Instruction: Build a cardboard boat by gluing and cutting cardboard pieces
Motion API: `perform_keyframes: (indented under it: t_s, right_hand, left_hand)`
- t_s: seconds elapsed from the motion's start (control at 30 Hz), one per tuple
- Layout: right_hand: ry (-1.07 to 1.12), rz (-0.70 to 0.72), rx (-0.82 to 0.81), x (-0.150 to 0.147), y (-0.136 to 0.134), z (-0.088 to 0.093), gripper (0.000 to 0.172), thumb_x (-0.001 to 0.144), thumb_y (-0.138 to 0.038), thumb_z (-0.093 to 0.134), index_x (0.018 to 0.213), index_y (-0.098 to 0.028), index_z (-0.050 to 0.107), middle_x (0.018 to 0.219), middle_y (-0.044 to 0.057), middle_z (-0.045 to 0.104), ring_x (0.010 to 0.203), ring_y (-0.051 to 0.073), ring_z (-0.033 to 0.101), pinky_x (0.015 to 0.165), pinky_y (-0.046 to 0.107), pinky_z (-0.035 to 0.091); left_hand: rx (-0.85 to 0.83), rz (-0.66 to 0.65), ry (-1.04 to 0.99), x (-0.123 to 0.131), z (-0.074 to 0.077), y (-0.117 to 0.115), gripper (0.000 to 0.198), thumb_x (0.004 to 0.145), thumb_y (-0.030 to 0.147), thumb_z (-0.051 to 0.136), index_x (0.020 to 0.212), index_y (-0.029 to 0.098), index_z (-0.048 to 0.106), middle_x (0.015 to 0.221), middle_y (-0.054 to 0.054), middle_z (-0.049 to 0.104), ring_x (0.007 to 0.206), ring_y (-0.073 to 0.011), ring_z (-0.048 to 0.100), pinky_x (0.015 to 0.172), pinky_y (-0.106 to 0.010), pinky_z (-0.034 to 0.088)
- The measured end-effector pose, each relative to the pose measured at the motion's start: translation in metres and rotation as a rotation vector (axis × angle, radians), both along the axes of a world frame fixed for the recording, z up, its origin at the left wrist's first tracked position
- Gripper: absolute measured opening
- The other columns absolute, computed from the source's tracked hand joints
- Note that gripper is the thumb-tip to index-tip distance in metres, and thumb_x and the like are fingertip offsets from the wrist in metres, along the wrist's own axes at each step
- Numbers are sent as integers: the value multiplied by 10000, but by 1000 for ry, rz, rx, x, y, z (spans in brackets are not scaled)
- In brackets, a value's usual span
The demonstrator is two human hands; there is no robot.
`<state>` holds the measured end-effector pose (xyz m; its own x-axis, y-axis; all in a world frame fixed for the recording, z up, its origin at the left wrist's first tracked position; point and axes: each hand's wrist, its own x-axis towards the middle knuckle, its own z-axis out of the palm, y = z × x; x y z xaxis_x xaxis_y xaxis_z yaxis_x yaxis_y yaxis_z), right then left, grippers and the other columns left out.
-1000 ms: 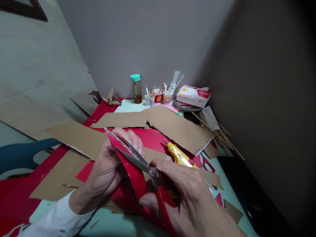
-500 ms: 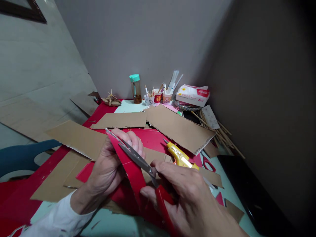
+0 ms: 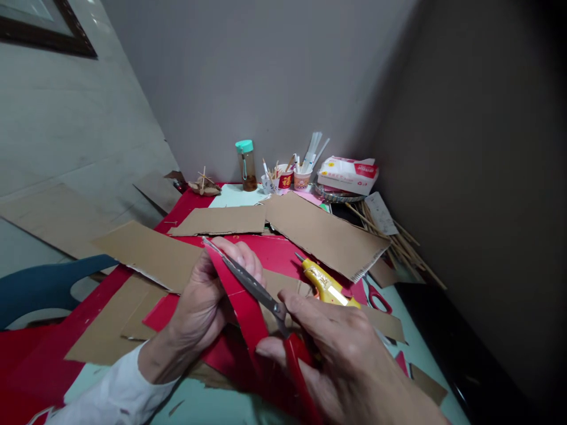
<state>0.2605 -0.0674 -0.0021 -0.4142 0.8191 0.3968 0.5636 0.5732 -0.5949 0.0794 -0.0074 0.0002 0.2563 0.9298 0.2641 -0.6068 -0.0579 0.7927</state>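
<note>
My left hand (image 3: 201,301) is closed around a piece of red cardboard (image 3: 243,304), its fingers behind the upper end. In my right hand (image 3: 341,348) are red-handled scissors (image 3: 251,283), with the thumb and fingers at the handles. The grey blades lie along the long edge of the red piece, close to my left fingertips, and look nearly closed. Part of the handles is hidden by my right hand. Just beyond it lies a yellow glue gun (image 3: 328,284), its nozzle facing away to the left.
Brown cardboard sheets (image 3: 325,233) cover much of the table. A second pair of scissors (image 3: 377,298) lies on the right, near a long black object (image 3: 447,342). A bottle (image 3: 247,168), cups of sticks (image 3: 286,179) and a tissue pack (image 3: 348,174) stand along the wall.
The whole view has shifted a little, so everything sits slightly lower and further right. Both hands keep their hold, and the scissors stay at nearly the same place on the red cardboard.
</note>
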Motion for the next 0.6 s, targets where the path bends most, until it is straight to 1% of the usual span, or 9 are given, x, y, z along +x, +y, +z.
perform_keyframes:
  t_s: [0.13,0.27,0.37,0.47,0.53,0.6]
  right_hand:
    - [-33,-26,23,0,1,3,256,950,-464,626,999,-213,642,773,38,666,655,180,624,595,255,478]
    - [-48,-40,60,-3,0,8,273,936,-493,627,967,-223,650,739,41,666,653,200,642,570,263,490]
    - [-58,-51,60,-4,-1,8,246,937,-462,628,937,-216,640,751,46,663,661,198,639,561,259,479]
    - [-49,-34,43,-3,-1,4,181,936,-376,635,895,-202,611,771,44,658,677,181,622,570,246,458]
    - [-36,-11,30,-3,-1,0,144,921,-314,645,865,-196,585,761,26,640,642,155,585,559,234,435]
    - [-17,-9,17,-2,-1,-3,147,899,-271,661,829,-198,555,740,6,613,599,132,539,546,227,417]
  left_hand:
    - [56,6,11,-3,-2,0,165,867,220,757,760,183,636,701,33,609,628,-102,570,589,-212,505]
    - [87,-7,26,-2,-1,0,149,873,199,745,762,187,646,703,31,622,623,-106,578,582,-217,505]
    - [88,-13,30,0,-1,-2,174,885,201,731,739,179,639,689,27,617,625,-109,582,581,-217,503]
    - [86,-20,23,2,-2,-4,147,890,200,724,768,189,643,714,26,619,638,-111,583,584,-222,501]
    - [78,-29,8,2,-4,-6,134,907,200,702,786,197,645,728,26,620,638,-111,582,580,-222,495]
    - [64,-39,-1,2,-5,-6,134,916,184,687,790,201,646,733,27,621,637,-107,582,581,-219,490]
